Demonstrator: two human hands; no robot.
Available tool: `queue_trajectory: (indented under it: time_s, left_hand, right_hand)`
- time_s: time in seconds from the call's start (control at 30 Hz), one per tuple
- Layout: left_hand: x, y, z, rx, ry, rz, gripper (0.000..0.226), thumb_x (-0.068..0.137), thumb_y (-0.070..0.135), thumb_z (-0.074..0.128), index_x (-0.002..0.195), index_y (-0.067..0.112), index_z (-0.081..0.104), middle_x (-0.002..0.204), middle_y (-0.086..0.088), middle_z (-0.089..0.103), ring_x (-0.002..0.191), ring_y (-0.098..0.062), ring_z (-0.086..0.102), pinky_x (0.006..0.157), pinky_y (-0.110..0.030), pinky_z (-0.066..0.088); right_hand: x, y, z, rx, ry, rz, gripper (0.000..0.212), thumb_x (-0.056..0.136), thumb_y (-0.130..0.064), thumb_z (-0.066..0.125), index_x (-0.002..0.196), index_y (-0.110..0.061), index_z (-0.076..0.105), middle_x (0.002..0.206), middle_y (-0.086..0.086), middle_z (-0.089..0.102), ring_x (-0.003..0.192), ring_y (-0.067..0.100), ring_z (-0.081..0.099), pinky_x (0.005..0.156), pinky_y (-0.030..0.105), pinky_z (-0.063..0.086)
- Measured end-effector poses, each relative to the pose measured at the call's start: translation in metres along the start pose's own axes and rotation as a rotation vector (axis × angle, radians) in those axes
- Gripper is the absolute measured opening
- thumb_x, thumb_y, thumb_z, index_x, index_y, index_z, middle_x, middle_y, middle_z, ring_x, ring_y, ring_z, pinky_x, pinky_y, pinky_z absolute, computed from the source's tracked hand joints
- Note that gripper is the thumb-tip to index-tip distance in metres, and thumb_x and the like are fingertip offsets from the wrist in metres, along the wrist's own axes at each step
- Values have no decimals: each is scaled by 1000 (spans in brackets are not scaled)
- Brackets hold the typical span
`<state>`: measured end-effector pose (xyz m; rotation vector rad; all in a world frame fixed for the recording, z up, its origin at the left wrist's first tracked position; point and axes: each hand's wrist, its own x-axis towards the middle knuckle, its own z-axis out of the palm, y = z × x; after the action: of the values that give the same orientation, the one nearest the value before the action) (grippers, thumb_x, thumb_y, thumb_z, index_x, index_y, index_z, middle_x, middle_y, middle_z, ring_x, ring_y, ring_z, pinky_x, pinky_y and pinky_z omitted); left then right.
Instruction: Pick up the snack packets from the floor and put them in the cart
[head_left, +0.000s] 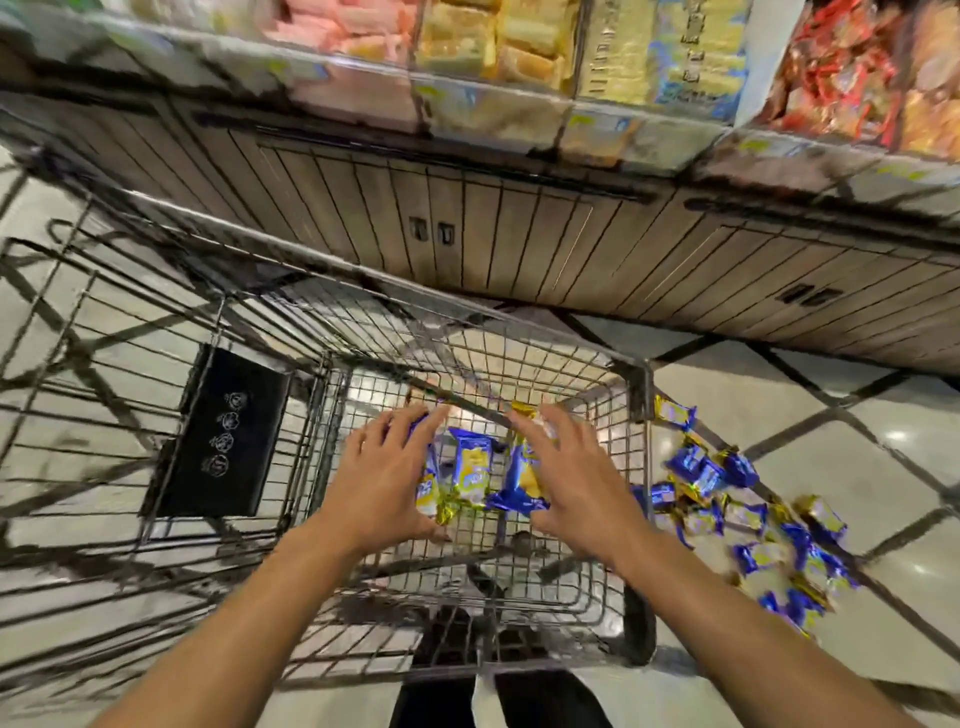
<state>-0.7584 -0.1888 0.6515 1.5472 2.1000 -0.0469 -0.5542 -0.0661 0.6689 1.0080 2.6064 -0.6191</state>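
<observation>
The head camera looked steeply down into a wire cart standing on a tiled floor, with a wood-panelled cabinet and stocked shelves on the far side.

Both arms reached forward over the near rim into the basket. The left hand and the right hand faced each other with fingers spread fairly wide. Between them sat a small bunch of blue and yellow snack packets. The palms seemed to bracket the bunch from either side, probably so several could travel in one load. Whether the packets were pressed between the hands, dropping, or lying on the basket floor could not be told; the left thumb touched a foil end, but no finger plainly curled round a packet.

To the right of the cart, a loose heap of the same packets lay scattered on the tiles, with one stray packet just beside the cart's far right corner. A black panel lay flat in the cart's left part.

Judging by that heap, most of the job was not yet done.
</observation>
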Motion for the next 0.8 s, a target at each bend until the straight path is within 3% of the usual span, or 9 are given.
queue_trajectory:
  time_s: [0.07,0.23,0.4,0.6,0.8]
  left_hand:
    - [20,-16,13,-20,-15,-2,141,46,75,78,151,37,-9,159,7,9,145,-28,12,116,-52,12]
    - [73,-49,44,-80,-115,20,141,49,67,83,149,37,-11,159,3,3,147,-30,1,111,-50,-7]
    - [122,-80,95,43,-105,131,122,60,61,79,148,35,-2,155,0,20,142,-30,22,115,-55,20]
    - [166,-94,150,97,-175,172,121,61,57,79,151,36,-1,158,0,15,146,-31,10,119,-49,9]
    - [186,-97,183,93,-207,240,116,66,54,76,149,36,-3,157,-2,11,145,-31,9,117,-54,5]
  right_hand:
    - [23,6,14,-35,-28,22,114,68,-24,80,152,-34,4,155,3,8,137,27,18,107,42,36]
    - [82,20,46,-100,-97,43,113,69,-30,80,152,-31,4,155,6,9,139,29,16,107,47,35]
    - [143,28,87,-203,-172,4,116,68,-34,83,152,-32,2,158,10,9,140,33,17,109,47,32]
    - [187,46,129,-309,-266,-8,115,73,-24,80,152,-33,-4,156,8,12,139,32,20,111,45,27]
    - [210,57,131,-285,-347,-2,109,74,-29,78,152,-35,2,148,8,35,131,31,38,102,43,36]
